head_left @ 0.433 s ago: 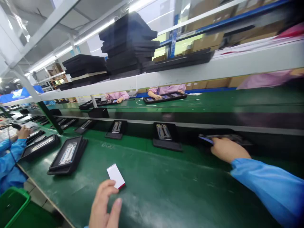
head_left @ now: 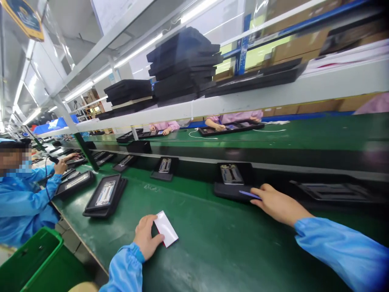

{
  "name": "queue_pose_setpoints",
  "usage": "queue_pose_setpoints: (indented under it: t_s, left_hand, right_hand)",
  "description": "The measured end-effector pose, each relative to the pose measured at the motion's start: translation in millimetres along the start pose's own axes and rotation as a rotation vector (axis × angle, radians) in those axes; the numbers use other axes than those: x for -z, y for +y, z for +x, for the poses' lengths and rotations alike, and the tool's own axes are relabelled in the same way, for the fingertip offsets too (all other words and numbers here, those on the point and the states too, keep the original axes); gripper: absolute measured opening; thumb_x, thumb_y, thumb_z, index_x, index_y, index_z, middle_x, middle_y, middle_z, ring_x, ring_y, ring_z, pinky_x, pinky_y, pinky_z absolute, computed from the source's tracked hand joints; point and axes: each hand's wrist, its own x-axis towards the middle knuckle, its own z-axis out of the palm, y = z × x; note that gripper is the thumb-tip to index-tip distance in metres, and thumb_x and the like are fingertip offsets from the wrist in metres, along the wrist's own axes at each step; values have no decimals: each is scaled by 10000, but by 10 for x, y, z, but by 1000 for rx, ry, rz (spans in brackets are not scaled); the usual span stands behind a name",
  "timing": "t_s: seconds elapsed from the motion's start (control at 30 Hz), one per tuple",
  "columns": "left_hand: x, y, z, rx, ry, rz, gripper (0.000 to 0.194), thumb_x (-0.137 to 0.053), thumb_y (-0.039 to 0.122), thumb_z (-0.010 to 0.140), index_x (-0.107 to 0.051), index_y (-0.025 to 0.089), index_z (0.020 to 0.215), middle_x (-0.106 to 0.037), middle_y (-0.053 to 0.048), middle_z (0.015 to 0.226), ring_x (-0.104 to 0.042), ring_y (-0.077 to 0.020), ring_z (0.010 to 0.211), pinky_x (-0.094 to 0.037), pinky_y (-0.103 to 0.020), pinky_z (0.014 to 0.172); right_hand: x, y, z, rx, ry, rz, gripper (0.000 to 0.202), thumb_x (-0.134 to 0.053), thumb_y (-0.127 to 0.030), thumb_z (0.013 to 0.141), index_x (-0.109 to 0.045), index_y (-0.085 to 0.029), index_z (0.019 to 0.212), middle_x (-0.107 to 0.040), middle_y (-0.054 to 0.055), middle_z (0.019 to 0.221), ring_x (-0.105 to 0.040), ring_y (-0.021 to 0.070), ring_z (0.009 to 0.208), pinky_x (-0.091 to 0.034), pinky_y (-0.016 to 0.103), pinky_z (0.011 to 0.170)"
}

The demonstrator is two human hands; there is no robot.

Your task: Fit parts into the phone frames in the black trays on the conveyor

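Note:
My left hand [head_left: 146,236] holds a small white card with a red edge [head_left: 165,234] flat against the green bench top [head_left: 212,247]. My right hand [head_left: 278,205] reaches forward in a blue sleeve and pinches a thin blue strip [head_left: 249,195]. The strip's tip rests on the near edge of a black tray [head_left: 232,190] that carries a phone-like device [head_left: 231,174]. That tray leans on the dark conveyor strip [head_left: 273,160] at the back of the bench.
More black trays with devices [head_left: 105,195] [head_left: 164,168] [head_left: 332,190] line the belt. A person in blue [head_left: 24,202] works at the left beside a green bin [head_left: 30,259]. Stacks of black trays [head_left: 182,65] sit on the shelf overhead. Other people's hands in pink sleeves [head_left: 219,121] work across the bench.
My right hand has drawn back left from the far right tray to the tray in front. My left hand has closed on the white card. The view has shifted left.

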Motion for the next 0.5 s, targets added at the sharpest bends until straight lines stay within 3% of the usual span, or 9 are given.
queue_pose_setpoints:
  t_s: [0.13, 0.2, 0.4, 0.5]
  left_hand:
    - [-54, 49, 55, 42, -35, -4, 554, -812, 249, 813, -695, 268, 1355, -707, -120, 1458, -578, -354, 1460, -371, -564, 1289]
    - [-87, 17, 149, 63, -43, -11, 586, -812, 261, 845, -656, 249, 1410, -670, -131, 1512, -548, -332, 1492, -361, -517, 1299]
    - [-234, 36, 381, 39, -99, -47, 527, -807, 168, 840, -672, 258, 1341, -790, -65, 1286, -667, -286, 1319, -433, -476, 1227]
    - [-249, 115, 383, 2, -116, -57, 459, -787, 150, 842, -698, 263, 1278, -803, -47, 1228, -691, -277, 1253, -457, -475, 1200]
  right_hand:
    - [193, -630, -514, 51, -166, -111, 277, -547, -407, 1016, -735, -204, 996, -643, 111, 1152, -545, 133, 629, -419, 324, 603]
    - [241, -965, -767, 65, -222, -150, 295, -490, -397, 1055, -698, -195, 996, -645, 123, 1208, -566, 150, 668, -438, 340, 633]
    - [286, -1734, -1252, 42, -233, -190, 222, -499, -303, 1054, -635, -171, 938, -661, 123, 974, -646, 223, 727, -502, 344, 642]
    - [322, -2061, -1402, 66, -260, -132, 145, -570, -249, 1026, -652, -186, 924, -672, 82, 913, -680, 206, 724, -554, 318, 663]
